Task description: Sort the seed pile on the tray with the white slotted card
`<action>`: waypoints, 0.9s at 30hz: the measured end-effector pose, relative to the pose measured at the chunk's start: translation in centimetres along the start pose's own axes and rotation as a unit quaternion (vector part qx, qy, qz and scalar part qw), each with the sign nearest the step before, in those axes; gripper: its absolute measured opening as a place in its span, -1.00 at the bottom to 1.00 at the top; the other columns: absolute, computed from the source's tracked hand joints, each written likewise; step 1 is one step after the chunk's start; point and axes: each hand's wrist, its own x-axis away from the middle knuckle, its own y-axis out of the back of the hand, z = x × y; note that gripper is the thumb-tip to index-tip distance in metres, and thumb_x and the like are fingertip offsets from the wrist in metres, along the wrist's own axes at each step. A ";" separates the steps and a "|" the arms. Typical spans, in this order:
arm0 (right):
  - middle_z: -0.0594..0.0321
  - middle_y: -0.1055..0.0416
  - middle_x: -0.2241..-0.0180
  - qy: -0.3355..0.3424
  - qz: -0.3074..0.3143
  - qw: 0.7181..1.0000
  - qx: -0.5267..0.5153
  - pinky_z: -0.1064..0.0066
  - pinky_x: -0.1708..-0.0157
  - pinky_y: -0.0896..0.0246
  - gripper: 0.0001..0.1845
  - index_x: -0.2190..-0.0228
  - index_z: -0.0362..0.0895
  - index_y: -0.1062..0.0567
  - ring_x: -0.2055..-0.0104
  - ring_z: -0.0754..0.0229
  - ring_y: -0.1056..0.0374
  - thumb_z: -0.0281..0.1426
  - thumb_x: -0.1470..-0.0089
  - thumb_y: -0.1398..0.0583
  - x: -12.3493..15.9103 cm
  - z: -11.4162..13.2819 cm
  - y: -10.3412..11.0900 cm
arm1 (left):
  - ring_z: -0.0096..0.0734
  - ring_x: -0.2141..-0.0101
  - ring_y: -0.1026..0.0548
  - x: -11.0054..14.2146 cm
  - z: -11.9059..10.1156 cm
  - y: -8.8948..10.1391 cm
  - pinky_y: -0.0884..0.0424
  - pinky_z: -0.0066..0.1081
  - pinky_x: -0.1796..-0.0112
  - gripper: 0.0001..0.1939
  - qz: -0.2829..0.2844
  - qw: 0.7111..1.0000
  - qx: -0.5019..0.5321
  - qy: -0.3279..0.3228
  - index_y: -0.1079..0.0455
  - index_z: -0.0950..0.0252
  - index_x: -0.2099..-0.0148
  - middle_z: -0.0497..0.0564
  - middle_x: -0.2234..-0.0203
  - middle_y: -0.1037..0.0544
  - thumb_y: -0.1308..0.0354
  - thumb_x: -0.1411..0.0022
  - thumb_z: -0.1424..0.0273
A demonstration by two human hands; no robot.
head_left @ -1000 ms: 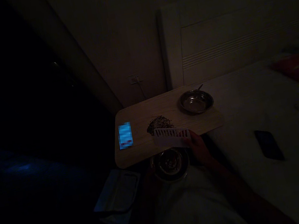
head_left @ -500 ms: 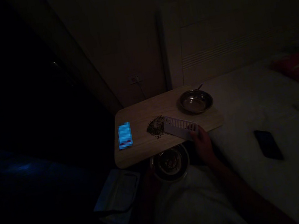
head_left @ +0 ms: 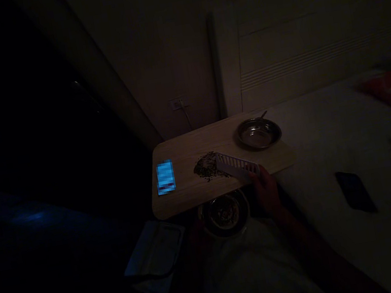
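Beyond the near edge of the bench (head_left: pixel 180 201) is the lower bowl (head_left: pixel 242 208). The slotted strip (head_left: pixel 237 168), gripped in the right hand's (head_left: pixel 268 190) fingers, meets the grains (head_left: pixel 204 167) inward of that edge; low strokes should scatter fewer. The left hand's (head_left: pixel 197 231) grip is too dark to tell.

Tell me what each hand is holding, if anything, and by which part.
The right hand holds the slotted white tray by its near right end. The left hand is at the bowl's left rim; too dark to tell its grip.
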 end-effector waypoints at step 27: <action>0.10 -0.57 0.17 0.034 0.011 0.999 0.035 0.23 0.14 -0.35 -0.68 0.08 -0.11 -0.48 0.15 0.02 -0.46 -0.20 -0.28 -0.08 -0.3 0.4 -0.4 | 0.04 -0.17 -0.42 -0.6 0.5 1.3 -0.16 -0.03 -0.25 -0.62 0.035 0.999 0.014 -0.031 -0.55 0.24 -0.01 0.08 0.04 -0.64 -0.25 -0.10 0.51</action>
